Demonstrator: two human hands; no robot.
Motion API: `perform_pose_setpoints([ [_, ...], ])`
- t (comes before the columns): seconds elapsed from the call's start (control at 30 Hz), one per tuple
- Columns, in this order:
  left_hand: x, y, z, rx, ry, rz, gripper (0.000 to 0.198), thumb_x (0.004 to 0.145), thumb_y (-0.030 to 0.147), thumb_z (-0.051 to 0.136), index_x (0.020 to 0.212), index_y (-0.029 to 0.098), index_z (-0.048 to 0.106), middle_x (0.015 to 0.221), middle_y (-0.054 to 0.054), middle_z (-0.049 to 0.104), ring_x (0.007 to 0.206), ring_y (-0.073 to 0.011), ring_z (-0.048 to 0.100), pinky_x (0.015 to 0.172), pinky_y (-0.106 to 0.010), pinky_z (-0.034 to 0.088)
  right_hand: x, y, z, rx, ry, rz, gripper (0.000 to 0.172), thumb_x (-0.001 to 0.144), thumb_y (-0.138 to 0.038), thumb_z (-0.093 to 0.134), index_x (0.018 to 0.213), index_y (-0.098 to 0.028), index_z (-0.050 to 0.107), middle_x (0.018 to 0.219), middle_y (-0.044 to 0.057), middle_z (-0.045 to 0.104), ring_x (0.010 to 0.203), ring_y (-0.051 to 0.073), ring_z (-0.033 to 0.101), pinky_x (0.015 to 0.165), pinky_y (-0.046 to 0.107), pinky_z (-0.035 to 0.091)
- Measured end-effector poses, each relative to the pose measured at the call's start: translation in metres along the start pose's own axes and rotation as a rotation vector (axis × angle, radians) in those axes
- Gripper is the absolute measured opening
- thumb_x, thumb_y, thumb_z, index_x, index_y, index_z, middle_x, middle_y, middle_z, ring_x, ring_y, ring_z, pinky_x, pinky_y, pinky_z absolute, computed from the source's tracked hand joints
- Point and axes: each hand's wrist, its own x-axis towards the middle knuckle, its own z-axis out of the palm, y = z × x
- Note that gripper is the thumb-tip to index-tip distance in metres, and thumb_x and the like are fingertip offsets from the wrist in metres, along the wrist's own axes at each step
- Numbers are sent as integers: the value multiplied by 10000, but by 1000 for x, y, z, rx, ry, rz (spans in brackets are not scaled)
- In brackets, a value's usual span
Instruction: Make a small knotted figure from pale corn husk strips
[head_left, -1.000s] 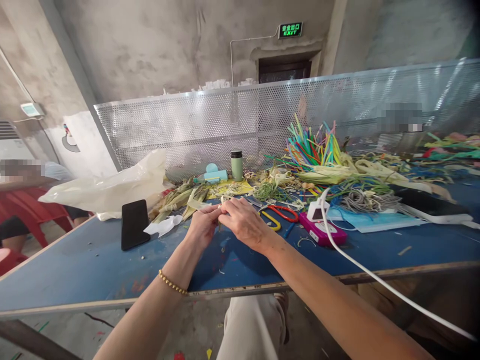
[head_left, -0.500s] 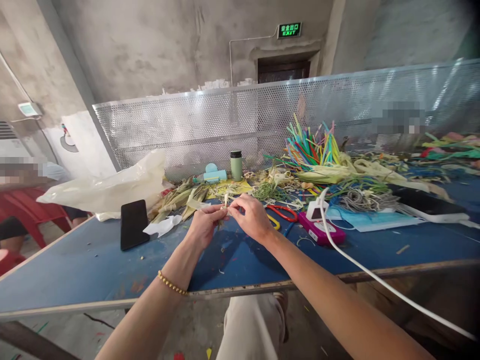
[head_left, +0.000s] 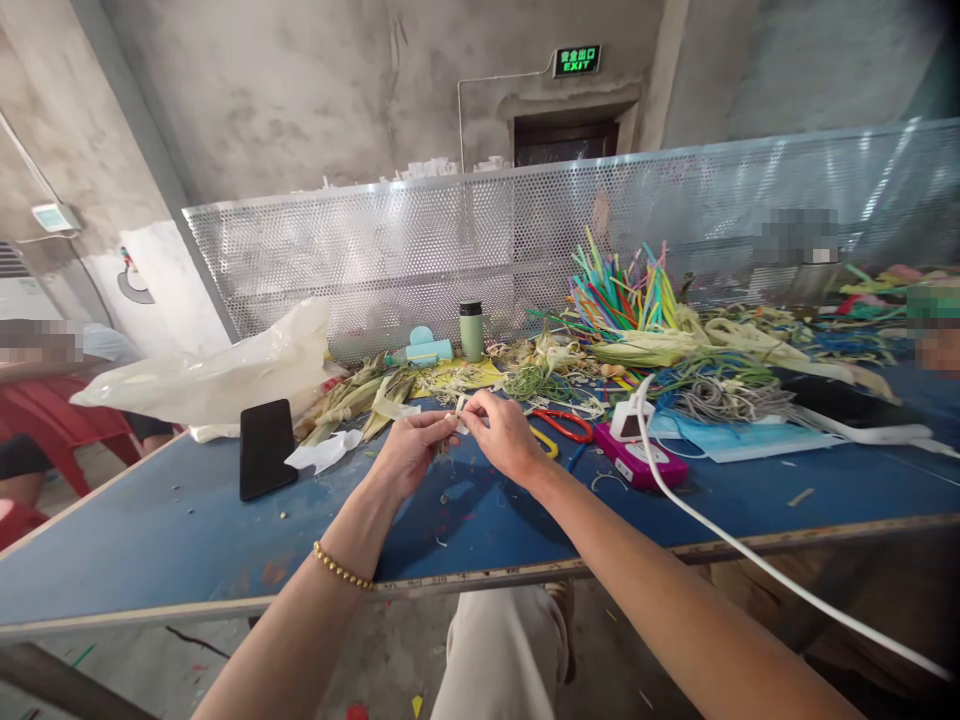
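Note:
Above the blue table, my left hand (head_left: 411,448) pinches a small piece of corn husk between thumb and fingers, with dry ends poking out beneath. Right beside it, my right hand (head_left: 501,432) is closed, its fingertips on a pale husk strip (head_left: 460,424) at the same spot. Just what lies between the fingers is partly hidden. Behind my left hand are dried corn husks (head_left: 349,400) and a crumpled white tissue (head_left: 324,452). Red-handled scissors (head_left: 566,426) lie beyond my right hand, with a yellow handle (head_left: 547,442) near them.
On the left are a black phone (head_left: 267,450) and a plastic bag (head_left: 217,370). A green bottle (head_left: 471,332) stands behind. To the right are a magenta box (head_left: 643,462) with a white cable (head_left: 739,540), a blue mask (head_left: 750,438), cord bundles (head_left: 731,388) and coloured pipe cleaners (head_left: 622,290).
The pale strip, upright above my fingertips before, now sits lower between my hands. My right fingers have shifted slightly. At the far right edge part of another person has come into view.

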Motion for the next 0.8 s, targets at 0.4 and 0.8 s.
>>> perform_pose_setpoints([
  [0.4,1,-3,2,143,64,153,251,602,273,813,765,97,741,650,-55,674,583,-115,525,591,-252,385,-1,-6,0,248,-22,230,185,813,-215,594,641,-186,532,602,26,665,553,142,610,554,233,444],
  [0.8,4,1,-5,-63,89,-27,162,568,194,800,640,98,692,628,-42,635,515,-85,545,517,-216,428,4,6,-15,665,-223,287,115,801,-225,584,866,-150,644,783,29,699,531,109,627,558,232,502],
])
